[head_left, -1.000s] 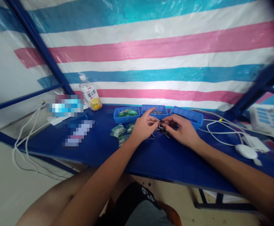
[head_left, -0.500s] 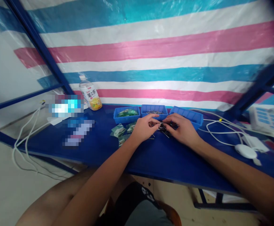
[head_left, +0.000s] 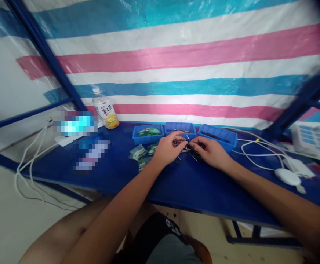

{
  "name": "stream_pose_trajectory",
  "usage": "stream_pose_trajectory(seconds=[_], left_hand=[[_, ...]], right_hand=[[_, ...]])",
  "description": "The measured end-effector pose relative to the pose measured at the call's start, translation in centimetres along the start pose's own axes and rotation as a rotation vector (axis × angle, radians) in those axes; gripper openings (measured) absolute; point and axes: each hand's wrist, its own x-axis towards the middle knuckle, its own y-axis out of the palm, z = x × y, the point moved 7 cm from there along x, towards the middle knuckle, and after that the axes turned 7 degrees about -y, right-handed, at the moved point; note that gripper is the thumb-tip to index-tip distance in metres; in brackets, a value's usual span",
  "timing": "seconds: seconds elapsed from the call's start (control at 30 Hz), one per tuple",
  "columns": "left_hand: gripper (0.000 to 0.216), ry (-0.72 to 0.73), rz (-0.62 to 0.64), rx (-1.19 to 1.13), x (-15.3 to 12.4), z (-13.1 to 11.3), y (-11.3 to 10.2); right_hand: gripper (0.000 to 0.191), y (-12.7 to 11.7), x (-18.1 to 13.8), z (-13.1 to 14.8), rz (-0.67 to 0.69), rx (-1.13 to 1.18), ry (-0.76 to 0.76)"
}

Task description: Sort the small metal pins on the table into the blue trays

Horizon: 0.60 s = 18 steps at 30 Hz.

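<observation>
Huge striped tarp point(head_left: 176, 55) in pink, white and teal filling the whole back, blue frame bars point(head_left: 44, 51) slanting down on both sides. Under that, a long blue desk point(head_left: 176, 183), front edge cutting across the lower part of the view. Loads of bare desk between that edge and the work.

Both forearms point(head_left: 127, 205) stretched forward from the bottom corners, angled inward, meeting near the far middle of the desk. Over there the left hand point(head_left: 167, 148), palm down, knuckles up, fingers curled, thumb and forefinger pinched shut on what looks like one of the pins point(head_left: 193, 157), a thin tip poking up between the two hands. Next to it the right hand point(head_left: 209, 152), palm down too, fingers bent with the tips down in the same pile. Can't tell if anything's actually gripped there, too small. Barely a sliver of a gap between the hands.

Tighter at the back: left tray point(head_left: 138, 140), middle tray point(head_left: 167, 128) and right tray point(head_left: 223, 141) in a row just behind the knuckles. Drink bottle point(head_left: 105, 110) at the back left, well apart. On the right, white cables point(head_left: 259, 154) and a white puck point(head_left: 288, 176) near the right forearm but not touching. Green packets point(head_left: 139, 152) loose just beside the left wrist. Pins scattered flat on the desk under and between the fingertips, just in front of the middle tray.
</observation>
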Motion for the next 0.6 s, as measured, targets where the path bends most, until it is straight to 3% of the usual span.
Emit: stream_pose_trajectory(seconds=[0.17, 0.27, 0.33, 0.47, 0.6], left_hand=[[0.036, 0.021, -0.057, 0.026, 0.1, 0.1, -0.3], [0.036, 0.032, -0.059, 0.041, 0.2, 0.1, -0.3], [0.035, 0.037, -0.070, 0.054, 0.1, 0.1, -0.4], [0.034, 0.059, -0.097, 0.093, 0.1, 0.0, -0.4], [0.034, 0.092, -0.096, 0.150, -0.1, -0.3, -0.3]], right_hand=[[0.049, -0.3, 1.1, -1.5, -0.088, 0.241, 0.214], [0.055, -0.5, 1.4, -1.7, -0.097, 0.178, 0.256], [0.051, -0.8, 1.3, -0.8, -0.073, 0.038, 0.155], [0.026, -0.1, 0.5, 2.0, 0.066, -0.227, -0.231], [0.031, 1.4, -0.5, 3.0, 0.191, -0.352, -0.467]])
